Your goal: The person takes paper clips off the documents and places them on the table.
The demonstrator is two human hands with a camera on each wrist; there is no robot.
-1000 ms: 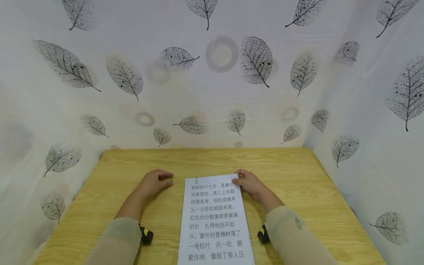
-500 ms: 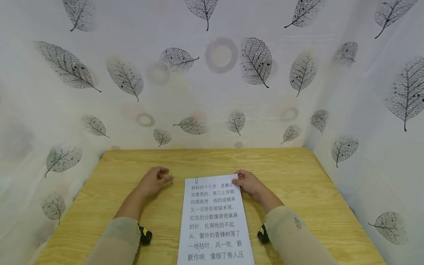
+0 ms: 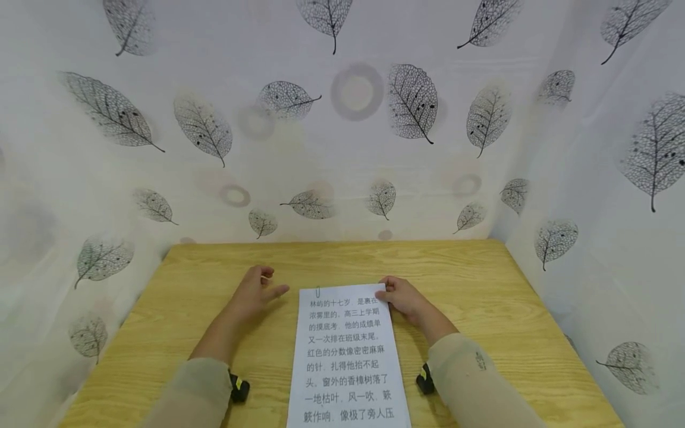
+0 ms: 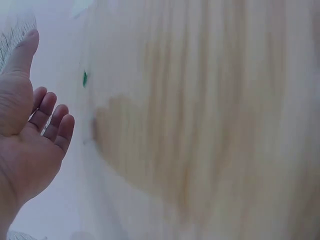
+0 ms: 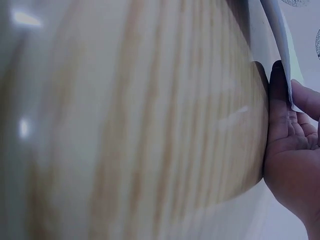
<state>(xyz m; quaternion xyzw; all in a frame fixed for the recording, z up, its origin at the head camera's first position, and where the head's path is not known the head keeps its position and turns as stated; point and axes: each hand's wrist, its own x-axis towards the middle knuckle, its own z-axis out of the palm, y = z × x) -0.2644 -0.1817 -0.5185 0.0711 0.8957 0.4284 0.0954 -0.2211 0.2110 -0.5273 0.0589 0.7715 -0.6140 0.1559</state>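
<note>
A stack of printed white paper sheets (image 3: 345,356) lies on the wooden table, with a paper clip (image 3: 318,292) on its top edge near the left corner. My right hand (image 3: 404,297) pinches the top right corner between thumb and fingers; in the right wrist view the thumb is on one face of the paper (image 5: 285,50) and fingers are behind it. Left of the stack, my left hand (image 3: 251,294) is held with thumb extended and fingers relaxed, nothing between them. A small green item (image 4: 85,78), blurred, appears beyond its fingers in the left wrist view.
The wooden table (image 3: 455,261) reaches back to a white curtain (image 3: 342,148) printed with leaves, which also closes both sides. Each wrist bears a black camera; the left one (image 3: 240,387) and right one (image 3: 425,379) sit just above the tabletop.
The left fingers have parted from the thumb, and the small clip seen at its fingertips earlier is no longer there. The thumb now reaches further right. The right hand keeps its grip, unmoved.
</note>
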